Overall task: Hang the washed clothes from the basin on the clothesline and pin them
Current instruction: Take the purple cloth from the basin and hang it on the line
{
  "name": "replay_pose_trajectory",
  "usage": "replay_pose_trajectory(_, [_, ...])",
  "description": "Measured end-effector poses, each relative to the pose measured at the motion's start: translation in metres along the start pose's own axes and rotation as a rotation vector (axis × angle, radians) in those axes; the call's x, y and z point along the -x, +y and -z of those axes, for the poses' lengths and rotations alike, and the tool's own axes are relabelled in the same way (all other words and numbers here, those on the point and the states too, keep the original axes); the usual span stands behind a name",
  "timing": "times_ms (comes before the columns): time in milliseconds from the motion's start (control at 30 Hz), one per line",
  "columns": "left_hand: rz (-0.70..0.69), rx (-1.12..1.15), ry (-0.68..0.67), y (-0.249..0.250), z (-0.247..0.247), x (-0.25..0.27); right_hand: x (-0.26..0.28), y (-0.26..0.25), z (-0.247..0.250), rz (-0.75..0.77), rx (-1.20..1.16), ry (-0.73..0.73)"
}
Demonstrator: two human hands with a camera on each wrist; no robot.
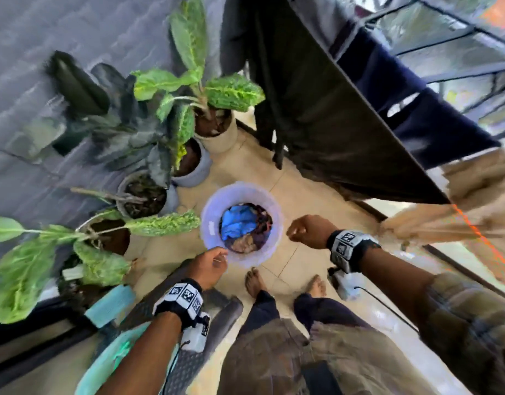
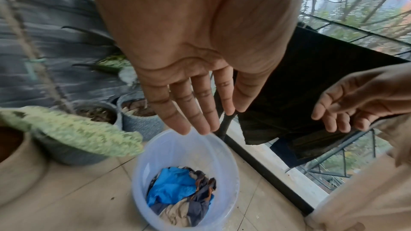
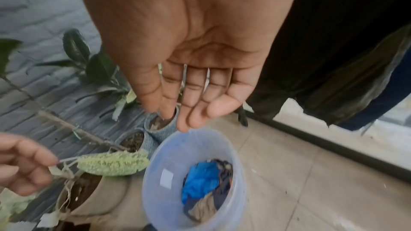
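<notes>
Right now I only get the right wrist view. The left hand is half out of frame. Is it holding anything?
Observer: No. The left wrist view shows the left hand empty, fingers straight, above the basin.
Operator: Anything hung besides the dark cloth?
Observer: Yes. In the head view a beige garment is draped over an orange line on the right side.
Operator: Where are the feet?
Observer: Bare feet stand on the tiles just short of the basin, apart from it.
</notes>
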State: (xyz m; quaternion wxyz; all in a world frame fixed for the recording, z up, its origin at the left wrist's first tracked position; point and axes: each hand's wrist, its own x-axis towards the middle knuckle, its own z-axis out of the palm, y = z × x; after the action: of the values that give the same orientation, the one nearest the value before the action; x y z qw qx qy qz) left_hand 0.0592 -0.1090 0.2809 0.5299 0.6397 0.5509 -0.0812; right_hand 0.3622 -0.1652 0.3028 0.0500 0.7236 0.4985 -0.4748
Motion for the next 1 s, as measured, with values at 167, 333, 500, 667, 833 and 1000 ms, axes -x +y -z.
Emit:
replay_pose_trajectory(167, [0.107,0.09,0.035,-0.053,0.0,-0.011,-0.043,-0.014,-0.039,-0.074,-0.08,-0.127])
replay_pose_trajectory(333, [0.218,0.17,0.101,-0.103,-0.008,-0.046,-0.1,-0.016,-0.076,-0.078,-0.085,-0.174])
replay_pose_trajectory(500, [0.28,0.182,0.163,-0.158,-0.022,-0.119,-0.194,0.001,-0.126,-0.057,-0.051,-0.203])
replay_pose_trajectory(667, [0.305,0.089,0.177,-0.214,-0.033,-0.19,-0.295,0.02,-0.173,-0.032,0.015,-0.183])
replay_pose_trajectory(833, [0.405,0.198,0.136,-0.249,-0.044,-0.234,-0.385,0.029,-0.224,0.001,0.1,-0.169])
replay_pose_trajectory(1000, [0.386,0.499,0.028,-0.254,-0.053,-0.25,-0.432,0.033,-0.252,0.054,0.253,-0.177])
